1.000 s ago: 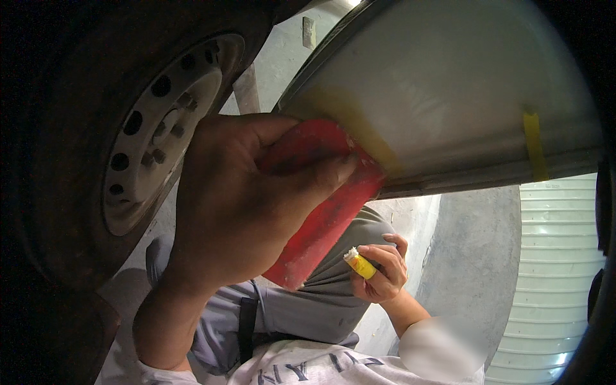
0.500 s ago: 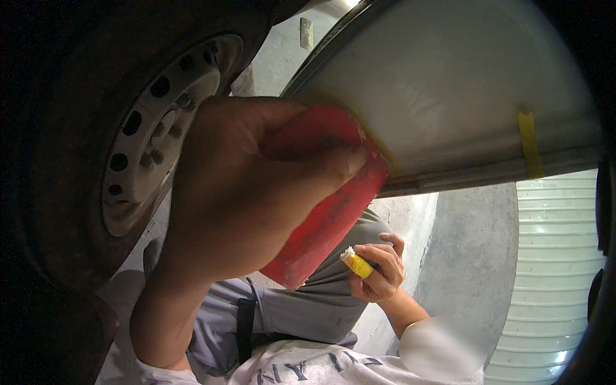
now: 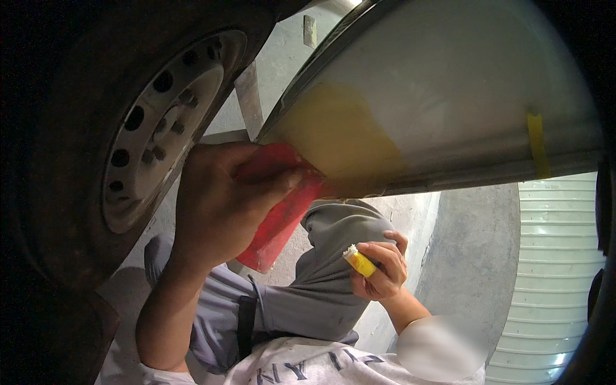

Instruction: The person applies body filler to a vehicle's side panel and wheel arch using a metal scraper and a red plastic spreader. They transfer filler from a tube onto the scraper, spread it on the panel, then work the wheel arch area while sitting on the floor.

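My left hand (image 3: 221, 199) is closed round a flat red spreader (image 3: 279, 215), thumb on its near face. The spreader's far edge is at the lower left corner of a yellowish filler patch (image 3: 346, 131) on a grey car body panel (image 3: 462, 96). I cannot tell whether it touches the panel. Lower down and to the right, near my knee, my right hand (image 3: 385, 273) grips a small yellow cylinder (image 3: 362, 263) with a ragged white end. What the cylinder is does not show.
On the left stands a wheel (image 3: 160, 125) with a dark tyre. A strip of yellow tape (image 3: 538, 144) crosses the panel's lower edge at right. My grey-trousered leg (image 3: 321, 308) is bent below. Beyond lie the grey floor (image 3: 471, 237) and a ribbed pale surface (image 3: 555, 256).
My left hand and the red spreader have moved left and down, farther from me, uncovering the yellowish filler patch. My right hand has barely moved.
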Motion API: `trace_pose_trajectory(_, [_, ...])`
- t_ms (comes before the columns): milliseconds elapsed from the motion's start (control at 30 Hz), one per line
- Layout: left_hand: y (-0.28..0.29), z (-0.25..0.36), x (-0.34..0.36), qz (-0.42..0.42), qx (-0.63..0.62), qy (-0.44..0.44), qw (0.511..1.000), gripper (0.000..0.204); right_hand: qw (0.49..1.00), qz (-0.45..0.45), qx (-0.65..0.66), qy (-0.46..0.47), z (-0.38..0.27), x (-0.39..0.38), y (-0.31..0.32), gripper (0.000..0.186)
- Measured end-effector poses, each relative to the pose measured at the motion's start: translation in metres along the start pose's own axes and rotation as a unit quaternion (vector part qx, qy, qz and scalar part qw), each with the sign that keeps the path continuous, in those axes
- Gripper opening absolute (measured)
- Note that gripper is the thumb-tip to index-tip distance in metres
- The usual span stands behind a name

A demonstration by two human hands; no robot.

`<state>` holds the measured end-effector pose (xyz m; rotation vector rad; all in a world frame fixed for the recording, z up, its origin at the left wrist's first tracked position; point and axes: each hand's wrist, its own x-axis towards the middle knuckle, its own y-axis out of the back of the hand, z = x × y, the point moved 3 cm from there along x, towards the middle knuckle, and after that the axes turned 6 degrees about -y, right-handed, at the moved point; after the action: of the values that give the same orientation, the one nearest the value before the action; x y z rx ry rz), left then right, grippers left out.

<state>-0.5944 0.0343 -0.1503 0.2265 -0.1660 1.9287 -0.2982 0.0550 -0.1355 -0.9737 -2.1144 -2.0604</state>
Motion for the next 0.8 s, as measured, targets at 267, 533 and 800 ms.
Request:
trace_pose_trajectory(267, [-0.014, 0.038, -0.012, 0.046, -0.237, 0.045, 0.969, 0.029, 1.000, 0.014, -0.003, -0.004, -0.003, 0.002, -0.002, 0.020])
trace_pose_trajectory(533, [-0.027, 0.021, -0.017, 0.086, -0.224, 0.004, 0.971, 0.025, 1.000, 0.000, -0.013, -0.017, -0.004, 0.002, 0.001, 0.019])
trace_pose_trajectory(800, [-0.016, -0.010, -0.026, 0.088, -0.167, 0.061, 0.980, 0.022, 1.000, 0.003, -0.006, -0.007, -0.002, 0.003, 0.000, 0.017])
